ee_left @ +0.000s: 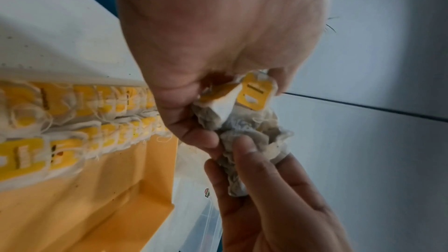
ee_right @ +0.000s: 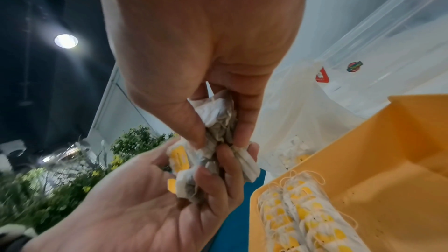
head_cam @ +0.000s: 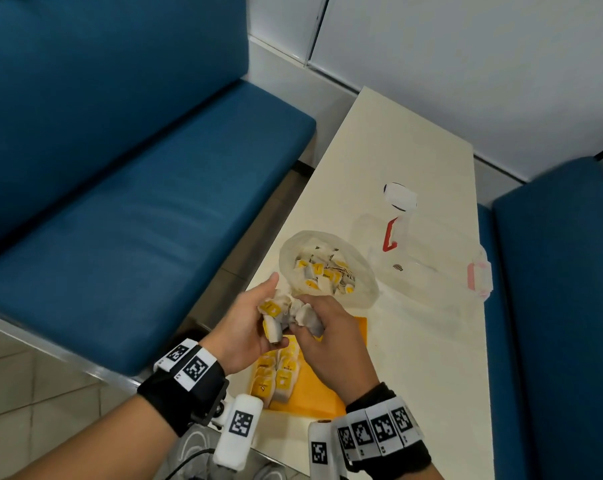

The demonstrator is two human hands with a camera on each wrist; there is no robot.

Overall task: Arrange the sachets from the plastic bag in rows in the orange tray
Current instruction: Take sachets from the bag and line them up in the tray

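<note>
Carefully, with both hands, left [head_cam: 248, 323] and right [head_cam: 328, 337], curled around a clump of white paper sachets with yellow tags [head_cam: 286, 315] above the orange plastic tray [head_cam: 328, 393], I should tease one free without tangling its string.

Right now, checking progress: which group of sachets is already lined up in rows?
The sachets in the orange tray: sachets lying in two neat rows, unlike the jumbled ones elsewhere.

I'm seeing soft, crinkly paper sachets [head_cam: 286, 315] with glossy yellow tags, a thin cloudy plastic bag [head_cam: 359, 271], a smooth matt orange tray [head_cam: 322, 393], and a clear glossy plastic box [head_cam: 428, 268].
</note>
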